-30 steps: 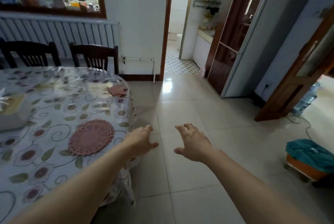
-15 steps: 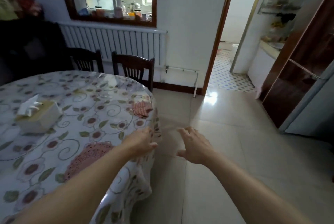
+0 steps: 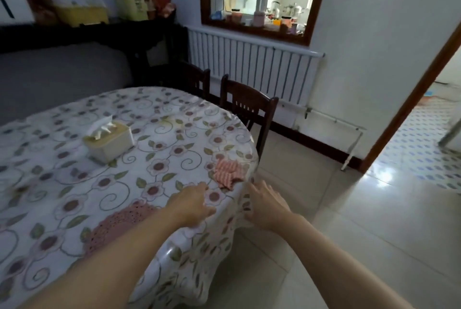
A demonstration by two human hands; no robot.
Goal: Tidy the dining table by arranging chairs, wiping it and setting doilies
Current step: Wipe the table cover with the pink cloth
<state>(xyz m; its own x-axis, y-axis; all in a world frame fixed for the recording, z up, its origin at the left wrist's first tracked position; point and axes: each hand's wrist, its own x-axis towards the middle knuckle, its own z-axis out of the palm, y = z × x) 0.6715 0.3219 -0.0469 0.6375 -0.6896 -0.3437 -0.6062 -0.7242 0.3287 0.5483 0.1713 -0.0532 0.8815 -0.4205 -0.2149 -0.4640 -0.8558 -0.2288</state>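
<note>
Head cam | left hand [image 3: 190, 205] flat on desk [image 3: 74, 174] edge by pink doily [image 3: 117, 223], right hand [image 3: 265, 205] open off the edge | striped cloth [image 3: 225, 171] just ahead, probably going for it to wipe

The tabletop [image 3: 74, 159] fills the left half of the frame. A tissue box [image 3: 108, 142] sits on it left of centre. A cloth [image 3: 227, 172] lies near its right edge, and a doily [image 3: 117, 226] lies lower, partly under the left forearm. The left hand [image 3: 192, 202] is over the tabletop just below the cloth; the right hand [image 3: 265, 205] is at the edge beside it. Two chairs [image 3: 247, 106] stand behind the tabletop, before a radiator [image 3: 252, 59] in the upper centre.
</note>
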